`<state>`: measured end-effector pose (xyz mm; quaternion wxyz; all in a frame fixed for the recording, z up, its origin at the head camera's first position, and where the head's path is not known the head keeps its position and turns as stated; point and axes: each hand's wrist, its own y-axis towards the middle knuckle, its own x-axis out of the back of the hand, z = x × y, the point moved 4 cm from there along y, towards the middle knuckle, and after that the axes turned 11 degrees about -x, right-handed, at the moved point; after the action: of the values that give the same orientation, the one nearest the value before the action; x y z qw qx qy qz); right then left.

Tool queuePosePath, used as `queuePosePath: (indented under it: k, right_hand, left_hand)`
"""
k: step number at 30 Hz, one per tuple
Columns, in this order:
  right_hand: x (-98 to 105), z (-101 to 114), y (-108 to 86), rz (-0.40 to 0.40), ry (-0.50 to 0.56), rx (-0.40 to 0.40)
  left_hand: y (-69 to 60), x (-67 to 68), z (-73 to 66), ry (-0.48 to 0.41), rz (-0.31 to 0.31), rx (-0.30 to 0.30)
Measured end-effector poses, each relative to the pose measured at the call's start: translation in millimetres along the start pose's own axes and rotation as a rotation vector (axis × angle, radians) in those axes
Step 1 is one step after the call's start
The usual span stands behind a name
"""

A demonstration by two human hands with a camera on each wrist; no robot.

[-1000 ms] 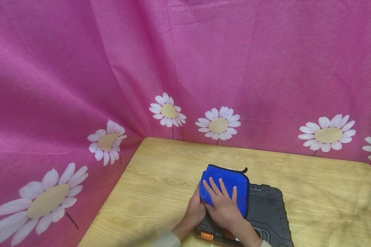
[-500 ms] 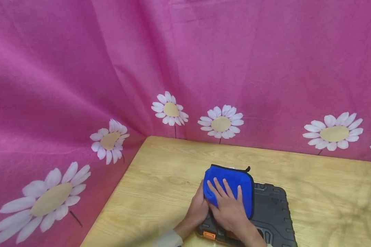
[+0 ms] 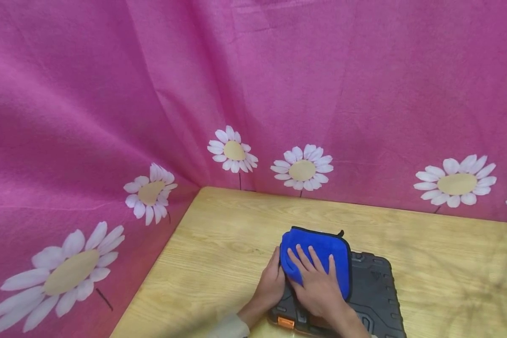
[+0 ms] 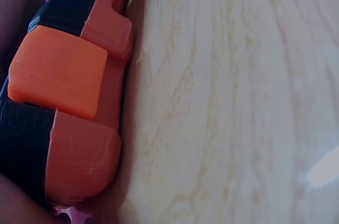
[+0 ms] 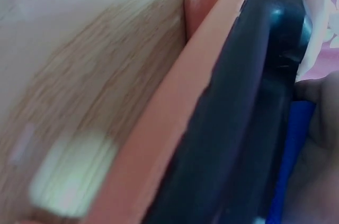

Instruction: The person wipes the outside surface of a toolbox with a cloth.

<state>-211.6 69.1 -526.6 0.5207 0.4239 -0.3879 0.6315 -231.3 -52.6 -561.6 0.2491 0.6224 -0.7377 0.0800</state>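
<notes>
A black hard-shell case [image 3: 376, 286] with a reddish-orange lower half lies flat on the wooden table. A folded blue cloth [image 3: 325, 239] with black edging covers the left part of its lid. My right hand [image 3: 317, 286] rests flat on the cloth, fingers straight and spread. My left hand [image 3: 270, 286] lies along the case's left side by the cloth's edge, its visible fingers fairly straight; part of it is hidden behind the right hand. An orange latch [image 4: 58, 70] at the case's front shows large in the left wrist view. The right wrist view shows the case's black handle side [image 5: 238, 102].
The pale wooden table [image 3: 219, 225] extends left, right and behind the case. A pink curtain [image 3: 279, 84] printed with white daisies hangs along the table's back and left edges. A small white thing barely shows behind the cloth in earlier views.
The scene has shifted slightly right in the head view. My right hand and the cloth have slid a little to the right over the lid; the left hand stays at the case's side.
</notes>
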Motion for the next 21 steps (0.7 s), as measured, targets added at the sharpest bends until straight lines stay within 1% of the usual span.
queuePosePath:
  k: [5,12,16,21]
  right_hand:
    - [2.5,-10.2,-1.9,-0.032,0.012,-0.011]
    - [11.3,-32.2,-6.4,-0.051,0.050,-0.029]
    - [16.3,-46.6,-11.0,-0.067,0.024,-0.033]
    - [20.4,-63.6,-14.5,-0.079,-0.036,-0.058]
  left_hand:
    - [0.0,-0.5,2.4,0.008,-0.003,0.033]
    - [-0.5,-0.7,3.5,0.004,-0.010,0.073]
    - [-1.0,-0.7,2.7,0.006,-0.021,0.072]
    - [-2.0,-0.8,1.8,0.002,-0.021,0.088]
